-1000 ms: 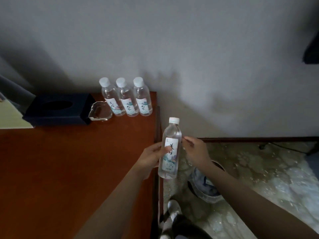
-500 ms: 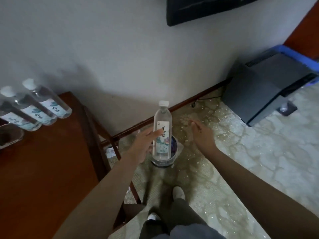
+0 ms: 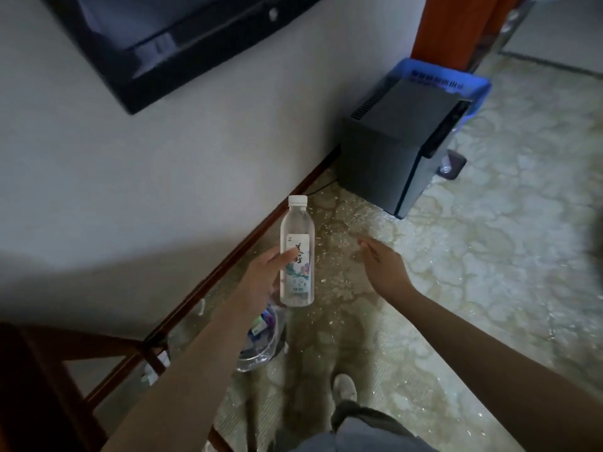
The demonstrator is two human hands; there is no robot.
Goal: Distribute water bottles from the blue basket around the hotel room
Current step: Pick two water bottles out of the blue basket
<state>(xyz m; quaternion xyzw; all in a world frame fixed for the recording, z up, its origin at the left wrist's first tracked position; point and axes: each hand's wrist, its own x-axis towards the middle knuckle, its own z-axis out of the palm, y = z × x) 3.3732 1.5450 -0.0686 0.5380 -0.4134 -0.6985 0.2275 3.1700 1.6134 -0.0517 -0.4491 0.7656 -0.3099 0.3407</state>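
Observation:
A clear water bottle [image 3: 297, 256] with a white cap and a white-and-teal label stands upright in the air, with my left hand [image 3: 261, 282] shut on its side, thumb across the label. My right hand [image 3: 385, 272] hovers to the bottle's right, fingers loosely apart, holding nothing and not touching it. The blue basket [image 3: 470, 83] stands on the floor at the far right by the wall, mostly hidden behind a dark box; what it holds is out of sight.
A dark grey box-shaped unit [image 3: 391, 151] stands on the floor against the wall. A black TV [image 3: 156, 37] hangs above. A small bin with a clear liner [image 3: 261, 340] is under my left forearm. The wooden table's leg frame [image 3: 65, 370] is at lower left. My shoe [image 3: 344, 388] is on the patterned floor.
My view has swung right, away from the table and its three bottles. My right hand has let go of the bottle; my left hand alone carries it towards the basket side.

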